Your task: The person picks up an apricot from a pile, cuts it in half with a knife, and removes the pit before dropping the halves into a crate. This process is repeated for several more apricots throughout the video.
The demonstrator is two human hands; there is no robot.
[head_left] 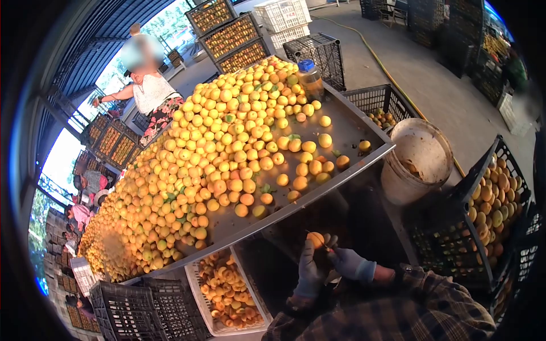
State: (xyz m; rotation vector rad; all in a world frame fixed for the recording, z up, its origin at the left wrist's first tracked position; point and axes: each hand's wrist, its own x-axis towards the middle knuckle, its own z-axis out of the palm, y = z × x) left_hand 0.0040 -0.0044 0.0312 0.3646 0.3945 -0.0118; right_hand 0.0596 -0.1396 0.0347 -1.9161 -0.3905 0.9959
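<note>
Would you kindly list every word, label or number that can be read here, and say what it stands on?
None can be read.
Bottle on the table: any label is too blurred to read.
Crates and bucket: no lettering shows.
Apricot in the left hand: no mark.

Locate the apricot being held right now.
Head view, bottom centre: the apricot is gripped in the left hand, the right hand beside it, just below the metal table's front edge and right of the white crate.
</note>
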